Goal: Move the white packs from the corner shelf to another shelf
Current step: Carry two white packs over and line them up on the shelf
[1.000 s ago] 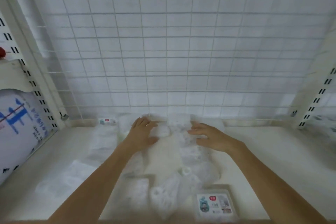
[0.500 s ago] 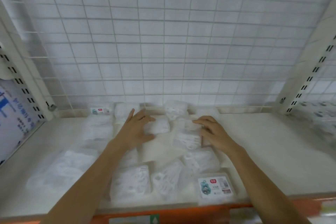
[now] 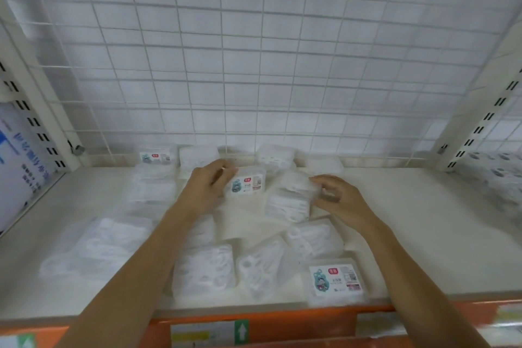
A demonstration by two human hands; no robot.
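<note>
Left hand [image 3: 210,183] grips a labelled pack [image 3: 246,183], right hand [image 3: 334,198] apparently pinches a clear pack [image 3: 291,200] mid-shelf [image 3: 423,220]; slick, crowded neighbours could be knocked or dropped.

Both bare forearms reach forward from the bottom edge and converge toward the middle — the left from lower left, the right from lower right. The left hand [image 3: 207,185] lies back-up, its fingers curled to the right around the edge of a labelled pack [image 3: 246,183], thumb hidden beneath. The right hand [image 3: 337,196] is turned slightly inward, fingers bent and pinching the right end of a clear pack [image 3: 291,200] — thumb on the near side. Both wrists are nearly straight.
</note>
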